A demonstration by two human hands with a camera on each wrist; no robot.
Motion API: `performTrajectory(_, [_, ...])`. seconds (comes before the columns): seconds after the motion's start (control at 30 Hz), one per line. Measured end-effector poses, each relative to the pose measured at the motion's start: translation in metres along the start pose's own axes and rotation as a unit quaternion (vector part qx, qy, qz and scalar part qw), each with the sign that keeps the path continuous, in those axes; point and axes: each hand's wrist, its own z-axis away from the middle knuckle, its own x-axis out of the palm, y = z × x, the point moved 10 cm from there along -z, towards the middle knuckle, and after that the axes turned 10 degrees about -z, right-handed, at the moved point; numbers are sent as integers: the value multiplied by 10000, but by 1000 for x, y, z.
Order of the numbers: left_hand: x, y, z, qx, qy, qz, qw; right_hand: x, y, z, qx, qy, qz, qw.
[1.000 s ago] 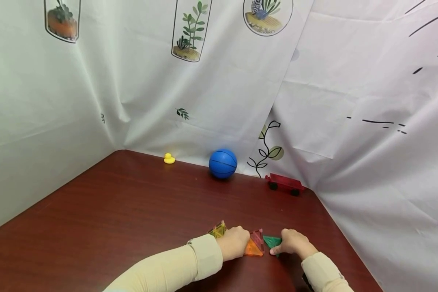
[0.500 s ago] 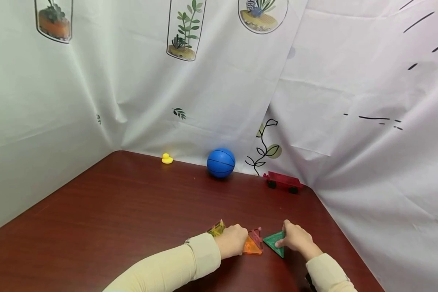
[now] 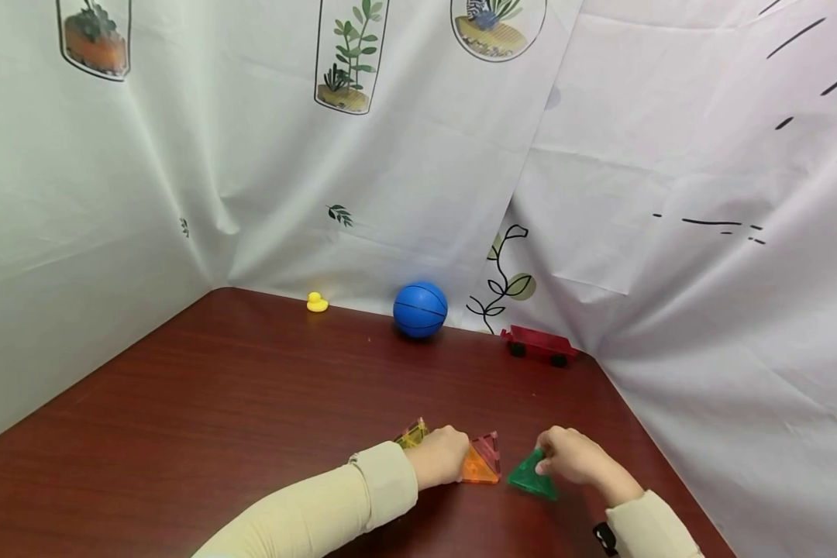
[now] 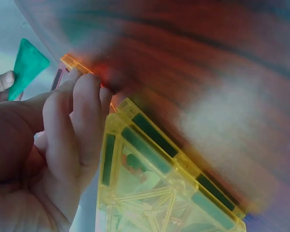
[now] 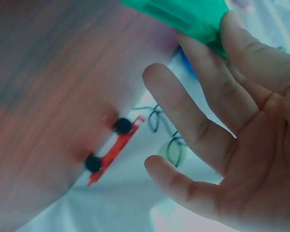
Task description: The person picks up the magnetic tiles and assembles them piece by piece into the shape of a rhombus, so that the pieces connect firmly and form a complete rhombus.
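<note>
Near the front of the table, my left hand [image 3: 442, 457] grips an orange triangular magnetic tile [image 3: 480, 467]. A pink triangular tile [image 3: 487, 447] adjoins its upper right side. A yellow triangular tile [image 3: 412, 435] stands at the other side of this hand; the left wrist view shows the yellow tile [image 4: 150, 193] close up, tilted. To the right, my right hand [image 3: 572, 456] pinches a green triangular tile [image 3: 532, 477] between thumb and fingers, apart from the orange one. In the right wrist view the green tile [image 5: 193, 19] is cut off at the top, and the lower fingers spread free.
Along the table's back edge stand a yellow rubber duck [image 3: 317, 303], a blue ball [image 3: 420, 310] and a red toy wagon [image 3: 540, 343] with black wheels. White printed cloth [image 3: 286, 170] hangs behind and at both sides of the brown table [image 3: 251, 387].
The green tile has moved to the right in my right hand and turned, widening its gap to the pink and orange tiles. My left hand has kept its grip almost in place.
</note>
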Motion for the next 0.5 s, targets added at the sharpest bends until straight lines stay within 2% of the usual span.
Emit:
performTrajectory(0.1, [0,0,1,47,-1,58,10000,6,-17,1,-397,-94,79,9991])
performTrajectory(0.2, [0,0,2,81,10,11,10000,12,-28,-1,-615,-58,267,9977])
performTrajectory(0.5, [-4,4,1,157,168,-376,9990,34,-42,-12,-858,-15,327,9958])
